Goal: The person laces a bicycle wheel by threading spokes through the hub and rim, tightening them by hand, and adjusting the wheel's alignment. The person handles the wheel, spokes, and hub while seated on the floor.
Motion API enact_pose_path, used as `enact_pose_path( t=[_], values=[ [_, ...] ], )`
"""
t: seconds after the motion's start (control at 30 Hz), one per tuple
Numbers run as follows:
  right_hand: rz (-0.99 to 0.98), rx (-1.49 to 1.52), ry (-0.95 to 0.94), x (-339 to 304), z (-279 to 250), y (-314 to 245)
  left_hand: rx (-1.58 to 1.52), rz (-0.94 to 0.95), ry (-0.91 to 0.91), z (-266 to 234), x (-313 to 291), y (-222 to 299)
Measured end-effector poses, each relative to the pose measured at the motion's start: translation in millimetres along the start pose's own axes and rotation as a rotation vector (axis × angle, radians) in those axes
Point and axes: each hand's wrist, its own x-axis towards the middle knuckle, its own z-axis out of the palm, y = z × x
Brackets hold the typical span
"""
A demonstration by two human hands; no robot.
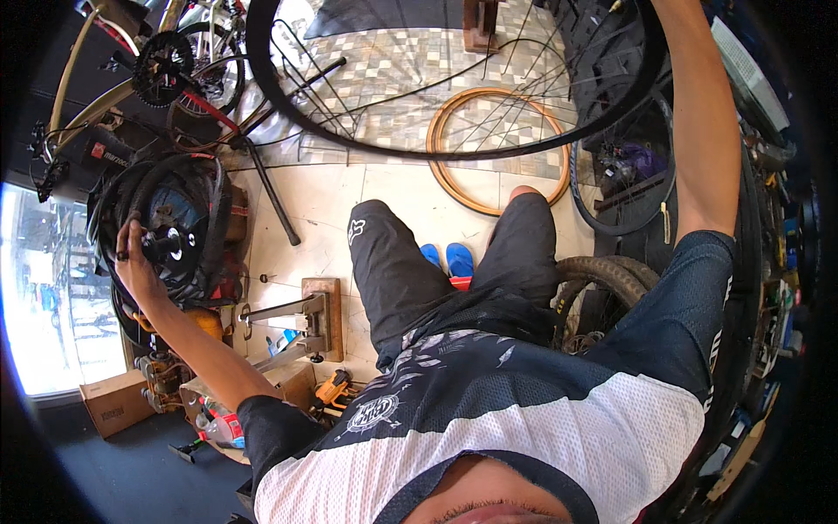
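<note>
At the left, my left hand (135, 265) closes around one end of a black wheel hub (168, 245) with bright metal flanges. Behind the hub lies a heap of black tires (209, 205). My right forearm (703, 131) reaches up past the top edge, so that hand is cut off. Beside this arm, a large black bicycle rim (410, 154) spans the upper middle. Thin spokes show inside and across the rim; whether they are attached to it I cannot tell.
A tan tire (436, 173) lies on the tiled floor. A metal wheel stand (321, 319) is by my left knee, near a yellow-and-black power tool (334, 389). Bicycle frames (87, 79) crowd the upper left. A knobby tire (611, 272) rests by my right thigh.
</note>
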Motion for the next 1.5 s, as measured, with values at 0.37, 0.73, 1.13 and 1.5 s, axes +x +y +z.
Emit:
enact_pose_path(
  t=[0.37, 0.73, 1.13, 1.5],
  values=[
    [0.593, -0.048, -0.466, -137.7, 81.0, 41.6, -0.091, -0.047, -0.124, 93.2, -87.5, -4.1],
    [1.168, -0.106, -0.614, -361.0, 137.0, 91.1, -0.081, -0.119, -0.34, 160.9, -122.9, 22.8],
    [1.444, -0.055, -0.604, -429.6, 124.6, 74.4, -0.097, -0.11, -0.44, 211.7, -136.0, 48.5],
    [1.411, -0.064, -0.577, -481.1, 132.0, 94.7, -0.076, -0.076, -0.488, 207.5, -146.3, 44.1]
  ],
)
